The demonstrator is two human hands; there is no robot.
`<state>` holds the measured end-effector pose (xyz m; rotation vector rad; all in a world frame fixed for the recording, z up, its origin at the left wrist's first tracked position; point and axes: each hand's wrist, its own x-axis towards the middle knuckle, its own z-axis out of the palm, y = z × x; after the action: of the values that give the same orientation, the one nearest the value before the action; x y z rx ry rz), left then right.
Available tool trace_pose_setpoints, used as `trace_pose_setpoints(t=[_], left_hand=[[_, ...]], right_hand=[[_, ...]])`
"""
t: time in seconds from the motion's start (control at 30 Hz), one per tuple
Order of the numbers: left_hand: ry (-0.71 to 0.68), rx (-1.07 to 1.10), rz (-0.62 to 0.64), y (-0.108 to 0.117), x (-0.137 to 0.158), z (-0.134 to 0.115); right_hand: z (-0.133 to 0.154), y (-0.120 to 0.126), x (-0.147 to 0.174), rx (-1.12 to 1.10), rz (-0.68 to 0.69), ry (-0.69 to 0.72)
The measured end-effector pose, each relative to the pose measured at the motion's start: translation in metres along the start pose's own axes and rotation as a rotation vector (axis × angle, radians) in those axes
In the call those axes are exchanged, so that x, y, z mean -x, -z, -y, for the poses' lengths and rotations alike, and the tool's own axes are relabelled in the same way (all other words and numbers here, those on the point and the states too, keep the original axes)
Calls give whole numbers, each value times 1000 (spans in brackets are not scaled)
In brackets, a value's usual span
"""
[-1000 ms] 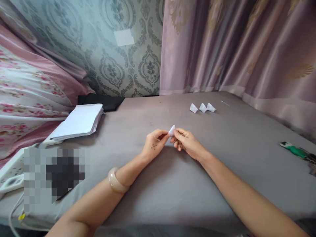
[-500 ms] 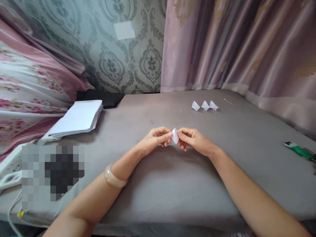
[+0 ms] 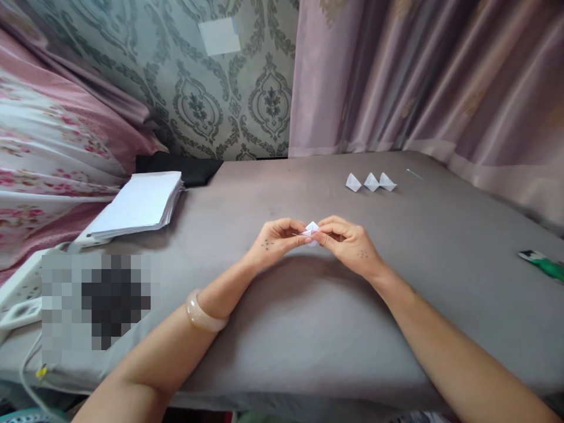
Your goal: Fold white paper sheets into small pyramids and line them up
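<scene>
Between my two hands, above the middle of the cloth-covered table (image 3: 282, 329), is a small piece of folded white paper (image 3: 312, 227) with a pointed top. My left hand (image 3: 282, 239) pinches its left side between thumb and fingers. From the other side my right hand (image 3: 346, 239) grips it, thumb toward me and fingers behind. The fingertips hide part of the folds. Farther back stand three folded white paper shapes, a left one (image 3: 353, 183), a middle one (image 3: 372, 182) and a right one (image 3: 387, 182), the latter two touching or nearly so.
A stack of white paper (image 3: 138, 202) lies at the left, by a black flat item (image 3: 185, 168). White power strips (image 3: 26, 282) and a pixelated patch are at the near left. A green-handled tool (image 3: 546, 265) lies far right; a thin stick (image 3: 414, 174) is at the back.
My hands have drawn closer together around the folded paper. The paper has turned from an upright narrow diamond to a spread, flatter shape. The view has tipped slightly downward.
</scene>
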<state>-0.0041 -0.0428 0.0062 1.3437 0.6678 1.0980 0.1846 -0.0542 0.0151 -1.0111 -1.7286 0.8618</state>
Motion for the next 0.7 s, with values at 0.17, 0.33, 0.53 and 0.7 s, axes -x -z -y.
trace_pose_setpoints(t=[0.17,0.33,0.53,0.7], left_hand=[[-108,-1,-83,-6,0,0],[-128,29,-137,-10,0,-1],[-89,24,-161,-10,1,-2],[74,19,-96,-5,2,-3]], right_hand=[[4,-8,2,-45,-125,51],[4,-11,4,-40,-169,38],[3,-14,4,-130,-203,-55],[4,-11,4,-116,-130,-99]])
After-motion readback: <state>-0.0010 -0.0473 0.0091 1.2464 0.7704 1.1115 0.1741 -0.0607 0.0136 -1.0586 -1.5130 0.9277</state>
